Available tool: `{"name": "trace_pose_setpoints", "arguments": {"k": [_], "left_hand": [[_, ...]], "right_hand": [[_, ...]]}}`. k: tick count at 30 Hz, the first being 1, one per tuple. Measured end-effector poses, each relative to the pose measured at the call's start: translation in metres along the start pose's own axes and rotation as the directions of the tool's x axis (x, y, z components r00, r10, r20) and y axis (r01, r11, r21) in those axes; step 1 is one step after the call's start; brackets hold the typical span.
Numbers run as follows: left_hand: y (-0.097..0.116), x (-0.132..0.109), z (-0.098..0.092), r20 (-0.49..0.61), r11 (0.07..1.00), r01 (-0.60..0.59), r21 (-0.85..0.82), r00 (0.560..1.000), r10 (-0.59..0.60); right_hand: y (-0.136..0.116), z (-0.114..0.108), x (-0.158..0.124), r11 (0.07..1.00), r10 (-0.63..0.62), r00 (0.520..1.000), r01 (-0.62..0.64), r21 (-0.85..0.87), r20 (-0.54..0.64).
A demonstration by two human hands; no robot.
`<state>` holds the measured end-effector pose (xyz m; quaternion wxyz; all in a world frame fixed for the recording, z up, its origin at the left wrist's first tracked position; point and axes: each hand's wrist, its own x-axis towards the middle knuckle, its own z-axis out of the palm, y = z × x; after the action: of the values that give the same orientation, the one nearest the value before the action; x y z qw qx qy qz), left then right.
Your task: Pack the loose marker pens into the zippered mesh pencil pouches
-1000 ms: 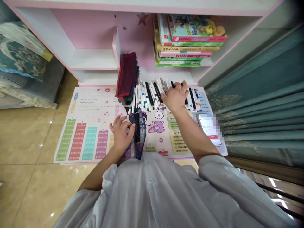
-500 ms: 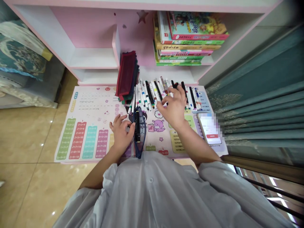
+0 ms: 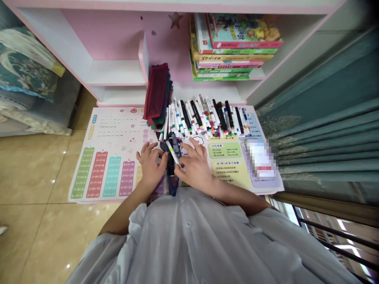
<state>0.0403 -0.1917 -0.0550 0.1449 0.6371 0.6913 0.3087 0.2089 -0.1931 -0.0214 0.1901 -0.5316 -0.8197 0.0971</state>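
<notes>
Fingers pinching, right hand (image 3: 195, 167) holds a white marker (image 3: 172, 152) over the blue pouch (image 3: 172, 188), left hand (image 3: 151, 162) its edge, seemingly to steady it

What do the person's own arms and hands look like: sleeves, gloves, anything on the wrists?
The left hand and right hand are ungloved, with no watch or ring visible. A loose, light grey garment has sleeves ending around the elbows, leaving both forearms bare.

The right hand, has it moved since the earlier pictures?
Yes. Against the printed mat, the right hand has gone left and nearer the shirt, from the markers to the blue pouch.
</notes>
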Motion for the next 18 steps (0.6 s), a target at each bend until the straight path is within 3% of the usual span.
{"name": "trace_pose_setpoints", "arguments": {"k": [12,18], "left_hand": [[0.001,0.0,0.0,-0.005,1.0,0.006,-0.004,1.0,-0.006],[0.0,0.0,0.0,-0.003,1.0,0.002,-0.007,1.0,-0.002]], "right_hand": [[-0.009,0.019,0.013,0.998,-0.004,0.987,0.013,-0.056,0.158],[-0.004,0.02,0.014,0.998,-0.032,0.988,0.04,-0.054,0.153]]}}
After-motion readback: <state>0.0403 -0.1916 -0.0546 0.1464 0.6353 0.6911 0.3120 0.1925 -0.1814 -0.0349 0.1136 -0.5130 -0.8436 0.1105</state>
